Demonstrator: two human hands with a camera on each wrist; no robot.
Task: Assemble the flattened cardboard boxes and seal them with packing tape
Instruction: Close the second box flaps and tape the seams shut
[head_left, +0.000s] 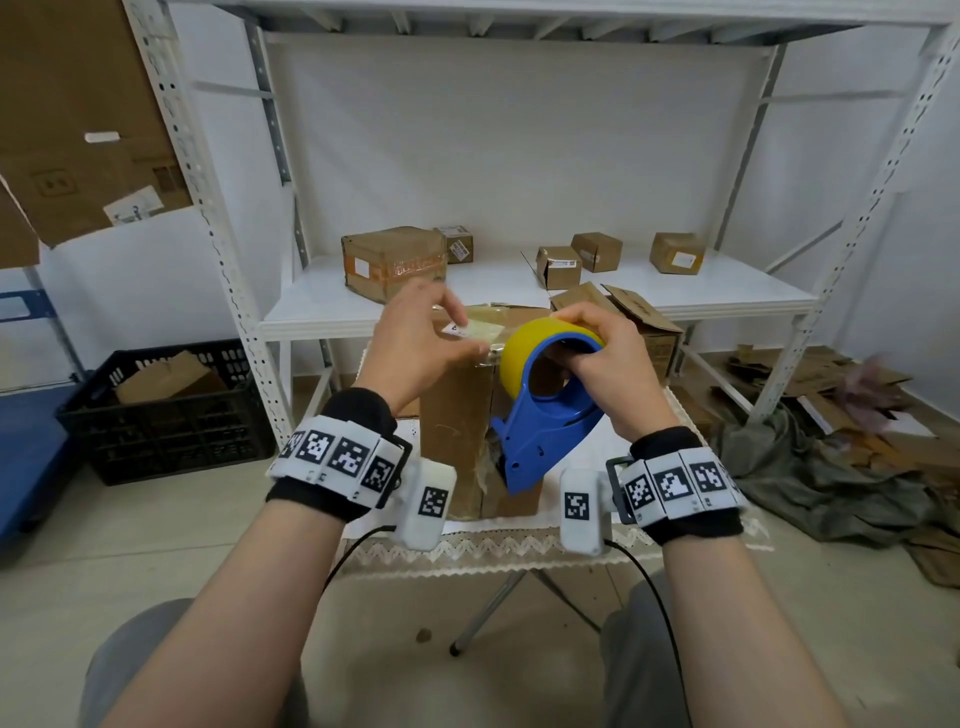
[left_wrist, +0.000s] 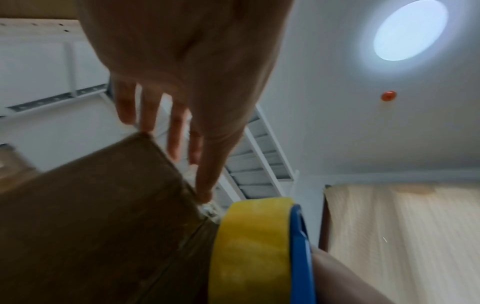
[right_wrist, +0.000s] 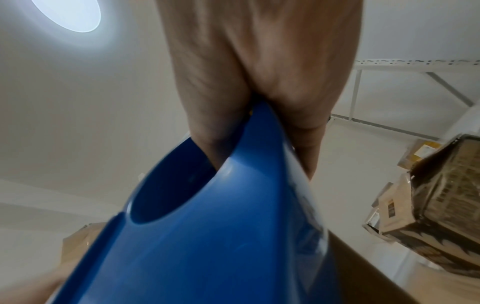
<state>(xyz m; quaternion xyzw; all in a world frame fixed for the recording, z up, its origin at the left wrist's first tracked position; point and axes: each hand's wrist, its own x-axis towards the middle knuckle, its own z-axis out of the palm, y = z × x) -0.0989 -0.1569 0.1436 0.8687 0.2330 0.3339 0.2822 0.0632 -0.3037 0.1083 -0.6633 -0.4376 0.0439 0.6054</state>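
Head cam had the cardboard box (head_left: 457, 415) standing upright on a small tabletop (head_left: 582, 540) with a lacy white cloth, right in front of the white shelving unit (head_left: 519, 306). The right hand (head_left: 602, 358) was wrapped around the blue tape dispenser (head_left: 545, 431), fingers hooked through its round opening, with the yellow tape roll (head_left: 519, 358) pressed up against the top front edge of the box. The left hand (head_left: 421, 338) was flat-ish on the box top, fingers pretty much straight and pressing down near a strip of tape (head_left: 483, 328) and a small white label, not gripping anything. Left wrist cam backed that up: fingers (left_wrist: 207, 164) stretched out along the box edge, tape roll just beside them. Right wrist cam was mostly blue plastic with the hand clamped on it. A bunch of smaller sealed boxes (head_left: 395, 260) sat on the shelf behind, a black crate (head_left: 166, 415) on the floor to the left, and cardboard scraps (head_left: 831, 405) piled on the right.
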